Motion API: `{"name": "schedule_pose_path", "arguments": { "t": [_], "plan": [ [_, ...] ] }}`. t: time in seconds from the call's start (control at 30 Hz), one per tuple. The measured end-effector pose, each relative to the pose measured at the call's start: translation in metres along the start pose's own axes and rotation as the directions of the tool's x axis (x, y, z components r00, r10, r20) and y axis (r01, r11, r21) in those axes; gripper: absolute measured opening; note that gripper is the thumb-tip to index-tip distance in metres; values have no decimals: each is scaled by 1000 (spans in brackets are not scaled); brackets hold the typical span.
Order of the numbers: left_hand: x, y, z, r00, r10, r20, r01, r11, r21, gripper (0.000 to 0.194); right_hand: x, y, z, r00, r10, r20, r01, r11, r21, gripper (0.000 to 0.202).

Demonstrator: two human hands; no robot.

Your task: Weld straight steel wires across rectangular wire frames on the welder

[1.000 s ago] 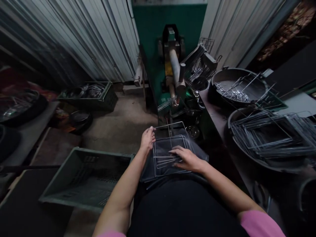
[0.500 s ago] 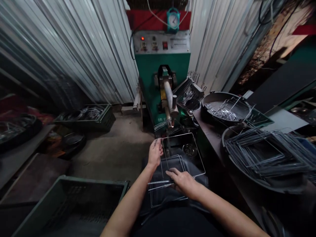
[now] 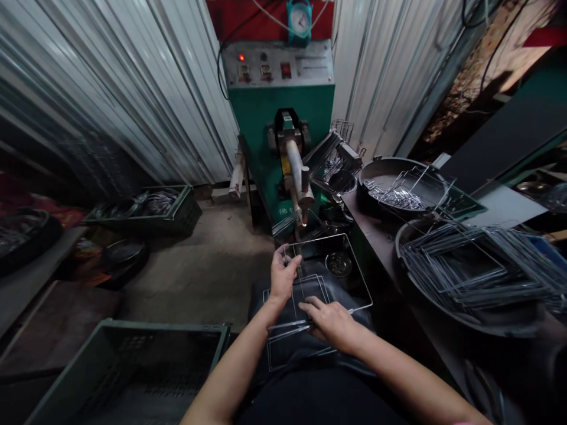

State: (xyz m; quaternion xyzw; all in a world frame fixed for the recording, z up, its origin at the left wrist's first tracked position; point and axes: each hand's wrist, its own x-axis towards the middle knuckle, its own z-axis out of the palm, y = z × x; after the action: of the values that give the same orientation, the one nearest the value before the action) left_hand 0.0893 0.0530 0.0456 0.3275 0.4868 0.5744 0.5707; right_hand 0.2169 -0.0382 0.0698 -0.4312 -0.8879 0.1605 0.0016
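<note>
A rectangular wire frame (image 3: pixel 359 268) lies tilted over my lap, in front of the spot welder's electrode (image 3: pixel 303 217). My left hand (image 3: pixel 282 277) is at its far left corner, fingers curled round the wire and thumb raised to the right. My right hand (image 3: pixel 332 321) grips the frame's near side along with several thin wire rods (image 3: pixel 287 333) that stick out leftward. Below, another bent wire frame (image 3: pixel 270 357) rests on the dark apron (image 3: pixel 305 348); whether it is joined to the first I cannot tell.
The green welding machine (image 3: pixel 252 112) stands ahead. On the right bench, a round pan (image 3: pixel 401 254) holds stacked wire frames, and a farther pan (image 3: pixel 365 195) holds short wire pieces. A green crate (image 3: pixel 106 330) sits at lower left, another crate (image 3: pixel 186 215) behind it.
The left thumb has lifted away from the fingers at the frame's corner. My right hand keeps its hold. The camera view has shifted slightly, moving the machine up and left.
</note>
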Motion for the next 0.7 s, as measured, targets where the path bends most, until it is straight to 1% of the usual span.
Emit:
{"name": "schedule_pose_path", "arguments": {
  "t": [0.1,0.27,0.43,0.57,0.7],
  "plan": [
    [7,-1,7,998,34,45,-33,999,-21,49,2,3,-6,1000,20,4,-20,1000,6,51],
    [19,0,20,996,61,59,-61,998,-16,44,5,11,-16,999,46,-8,-46,999,-27,50],
    [31,3,32,995,70,76,-69,997,-19,43,8,20,-17,995,63,-77,-68,996,-64,47],
    [40,3,37,993,92,77,-90,995,-39,42,13,24,-21,991,70,-111,-77,995,-64,45],
    [50,2,39,994,89,67,-88,996,-11,41,17,28,-30,991,66,-115,-72,996,-53,44]
  ]
}}
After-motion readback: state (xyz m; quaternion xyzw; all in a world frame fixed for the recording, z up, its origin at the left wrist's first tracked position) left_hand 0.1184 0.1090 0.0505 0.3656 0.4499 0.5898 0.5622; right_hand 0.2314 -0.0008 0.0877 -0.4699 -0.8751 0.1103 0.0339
